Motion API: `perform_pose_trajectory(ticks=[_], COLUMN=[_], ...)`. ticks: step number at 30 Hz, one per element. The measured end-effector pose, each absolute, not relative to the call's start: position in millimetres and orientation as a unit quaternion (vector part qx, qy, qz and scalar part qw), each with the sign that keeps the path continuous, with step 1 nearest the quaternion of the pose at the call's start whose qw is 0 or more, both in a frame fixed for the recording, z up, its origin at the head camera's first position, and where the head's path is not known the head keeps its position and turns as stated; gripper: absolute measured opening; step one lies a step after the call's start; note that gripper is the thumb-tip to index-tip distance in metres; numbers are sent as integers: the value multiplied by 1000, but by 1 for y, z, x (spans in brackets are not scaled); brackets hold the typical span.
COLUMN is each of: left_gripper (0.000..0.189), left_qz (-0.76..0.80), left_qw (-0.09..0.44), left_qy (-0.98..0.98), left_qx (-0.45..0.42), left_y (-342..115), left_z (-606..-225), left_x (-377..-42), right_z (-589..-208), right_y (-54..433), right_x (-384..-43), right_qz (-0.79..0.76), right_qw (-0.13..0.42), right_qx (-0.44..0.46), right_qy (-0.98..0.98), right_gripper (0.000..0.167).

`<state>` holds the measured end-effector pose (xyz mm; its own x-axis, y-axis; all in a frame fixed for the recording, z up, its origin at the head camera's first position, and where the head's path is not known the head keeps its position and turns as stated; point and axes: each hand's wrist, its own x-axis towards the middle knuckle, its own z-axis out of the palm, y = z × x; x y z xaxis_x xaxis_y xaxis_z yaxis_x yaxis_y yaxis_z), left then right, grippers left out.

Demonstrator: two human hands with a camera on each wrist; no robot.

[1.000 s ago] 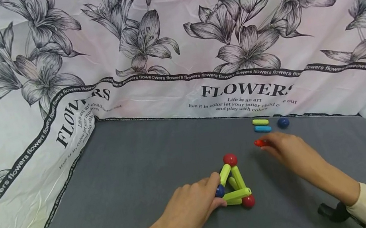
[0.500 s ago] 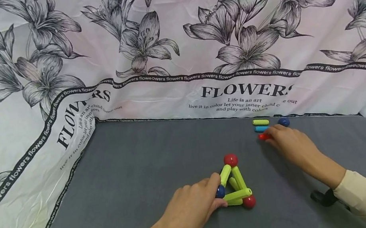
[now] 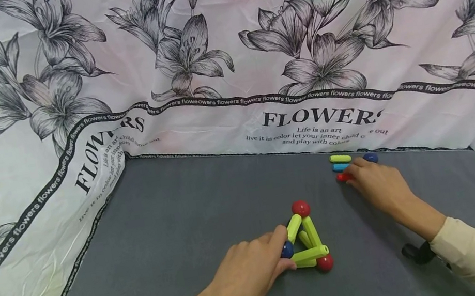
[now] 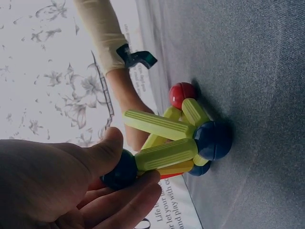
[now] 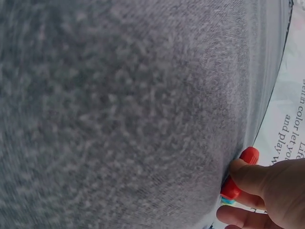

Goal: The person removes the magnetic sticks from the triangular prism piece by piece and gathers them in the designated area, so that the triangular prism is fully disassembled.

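My left hand [image 3: 244, 272] pinches a dark blue ball [image 4: 119, 171] between thumb and fingers. That ball is one corner of a frame of yellow-green magnetic rods [image 3: 309, 254] joined by balls. Two red balls show on it in the head view, one at the far corner [image 3: 301, 208] and one at the near right. Low on the frame, the left wrist view shows another blue ball [image 4: 213, 140] by the tabletop. Farther back, my right hand [image 3: 381, 189] pinches a red magnetic rod [image 5: 249, 155] at the tabletop, just in front of a light blue rod [image 3: 340, 167].
Beyond the blue rod lies a yellow-green rod [image 3: 340, 158], with a dark blue ball [image 3: 370, 157] to its right, partly behind my right hand. A flower-printed cloth [image 3: 197, 133] rises along the back and left edges of the grey tabletop [image 3: 173, 216]. A black strap [image 4: 136, 57] hangs at my right wrist.
My right hand has carried the red rod a little back and right, up beside the blue rod, and stays there over the last half second. The left hand and the frame keep their place.
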<state>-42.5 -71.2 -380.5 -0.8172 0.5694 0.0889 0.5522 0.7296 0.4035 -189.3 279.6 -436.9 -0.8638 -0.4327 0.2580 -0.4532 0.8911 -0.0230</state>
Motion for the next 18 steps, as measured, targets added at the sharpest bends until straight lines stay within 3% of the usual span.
perform_pose_trajectory(ticks=[18], left_gripper=[38], left_qz=[204], left_qw=[22], left_qy=[931], left_qx=[302], left_y=[-70], left_z=[-379], left_x=[-41], right_z=[-441], right_y=[281], right_x=[-192], right_qz=[45], right_qw=[139], right_qx=[237], right_qy=[-960], right_gripper=[16])
